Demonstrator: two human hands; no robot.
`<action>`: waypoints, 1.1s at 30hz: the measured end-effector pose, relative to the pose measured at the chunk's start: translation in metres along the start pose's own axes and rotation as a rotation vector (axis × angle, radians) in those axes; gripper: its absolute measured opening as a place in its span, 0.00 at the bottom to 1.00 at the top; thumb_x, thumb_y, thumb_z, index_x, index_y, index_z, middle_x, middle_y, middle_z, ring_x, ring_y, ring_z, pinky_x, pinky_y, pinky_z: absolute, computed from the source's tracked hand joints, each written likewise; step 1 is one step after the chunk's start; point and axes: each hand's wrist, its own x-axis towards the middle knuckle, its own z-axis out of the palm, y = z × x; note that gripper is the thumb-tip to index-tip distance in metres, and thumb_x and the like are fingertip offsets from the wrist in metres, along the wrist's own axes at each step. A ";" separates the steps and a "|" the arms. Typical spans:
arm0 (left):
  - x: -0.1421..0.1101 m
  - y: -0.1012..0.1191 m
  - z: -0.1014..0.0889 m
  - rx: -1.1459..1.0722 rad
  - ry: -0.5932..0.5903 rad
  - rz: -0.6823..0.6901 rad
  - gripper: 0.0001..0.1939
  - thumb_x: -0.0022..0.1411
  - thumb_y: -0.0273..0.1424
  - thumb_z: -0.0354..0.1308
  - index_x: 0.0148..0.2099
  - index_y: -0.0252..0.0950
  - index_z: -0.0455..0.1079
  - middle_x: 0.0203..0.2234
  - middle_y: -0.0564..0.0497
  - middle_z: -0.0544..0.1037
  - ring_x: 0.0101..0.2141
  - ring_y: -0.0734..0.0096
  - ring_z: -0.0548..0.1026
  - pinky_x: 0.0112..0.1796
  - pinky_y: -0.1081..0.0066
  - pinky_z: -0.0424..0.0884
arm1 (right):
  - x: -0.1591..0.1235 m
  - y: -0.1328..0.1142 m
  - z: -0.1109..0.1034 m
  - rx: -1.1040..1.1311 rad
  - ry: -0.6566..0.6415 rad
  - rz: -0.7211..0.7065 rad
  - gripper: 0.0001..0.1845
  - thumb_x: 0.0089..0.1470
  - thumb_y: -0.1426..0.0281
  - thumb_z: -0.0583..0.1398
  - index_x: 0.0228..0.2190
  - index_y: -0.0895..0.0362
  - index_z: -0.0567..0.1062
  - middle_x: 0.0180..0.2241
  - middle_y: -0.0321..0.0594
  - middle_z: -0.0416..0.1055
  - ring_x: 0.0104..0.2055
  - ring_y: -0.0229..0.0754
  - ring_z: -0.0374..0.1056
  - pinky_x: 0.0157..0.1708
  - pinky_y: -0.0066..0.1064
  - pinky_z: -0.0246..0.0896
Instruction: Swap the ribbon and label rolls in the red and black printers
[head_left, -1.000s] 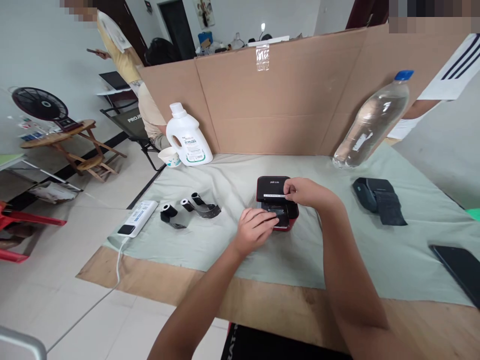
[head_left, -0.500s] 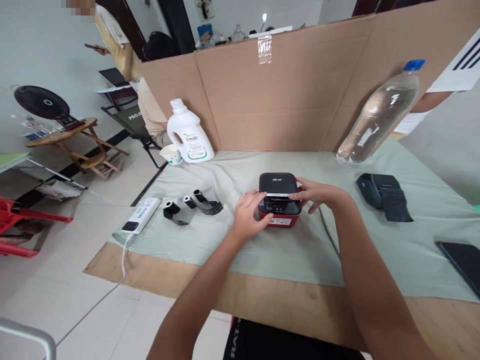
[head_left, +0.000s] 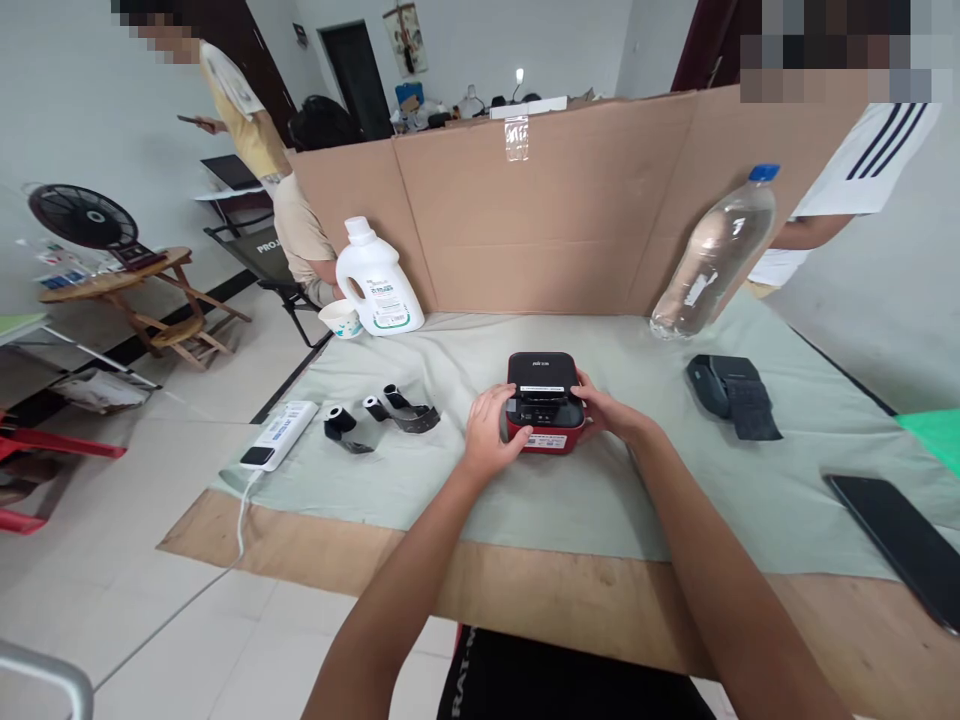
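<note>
A small red and black label printer stands on the pale green cloth in the middle of the table. My left hand grips its left side, fingers curled round the casing. My right hand holds its right side the same way. The printer's black lid is down. Left of it lie two small black tape rolls and a third with a loose black strip.
A white detergent bottle and a small cup stand back left, a clear water bottle leans on the cardboard screen. A second black printer, a phone, a power strip. Other people stand behind.
My left hand left the printer's front opening and went to its left side; my right hand came off the lid to the right side. The lid has come down shut.
</note>
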 end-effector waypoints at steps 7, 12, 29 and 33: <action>0.004 -0.004 0.001 0.031 -0.022 0.022 0.26 0.62 0.43 0.59 0.58 0.38 0.66 0.50 0.41 0.78 0.56 0.51 0.73 0.57 0.52 0.67 | 0.003 -0.004 -0.001 -0.009 0.033 -0.056 0.49 0.53 0.55 0.61 0.70 0.36 0.44 0.63 0.43 0.64 0.43 0.48 0.74 0.28 0.34 0.75; 0.003 -0.002 0.002 -0.066 -0.020 -0.034 0.24 0.62 0.45 0.58 0.56 0.38 0.68 0.52 0.40 0.77 0.56 0.51 0.72 0.59 0.51 0.66 | -0.002 -0.006 0.005 -0.056 0.064 -0.058 0.49 0.53 0.53 0.59 0.70 0.38 0.44 0.65 0.43 0.61 0.43 0.46 0.73 0.28 0.34 0.75; 0.029 0.007 0.020 -0.860 0.004 -0.843 0.31 0.63 0.33 0.55 0.68 0.47 0.63 0.68 0.54 0.66 0.67 0.59 0.64 0.65 0.60 0.65 | 0.001 -0.005 0.004 -0.038 0.067 -0.044 0.47 0.53 0.55 0.58 0.69 0.36 0.45 0.62 0.41 0.63 0.41 0.45 0.72 0.28 0.34 0.75; 0.029 0.007 0.022 -0.861 -0.004 -0.854 0.32 0.63 0.32 0.54 0.69 0.47 0.62 0.68 0.56 0.65 0.67 0.60 0.64 0.64 0.60 0.65 | 0.005 -0.003 0.003 -0.016 0.067 -0.067 0.48 0.52 0.55 0.60 0.69 0.37 0.46 0.64 0.42 0.61 0.43 0.45 0.73 0.27 0.31 0.74</action>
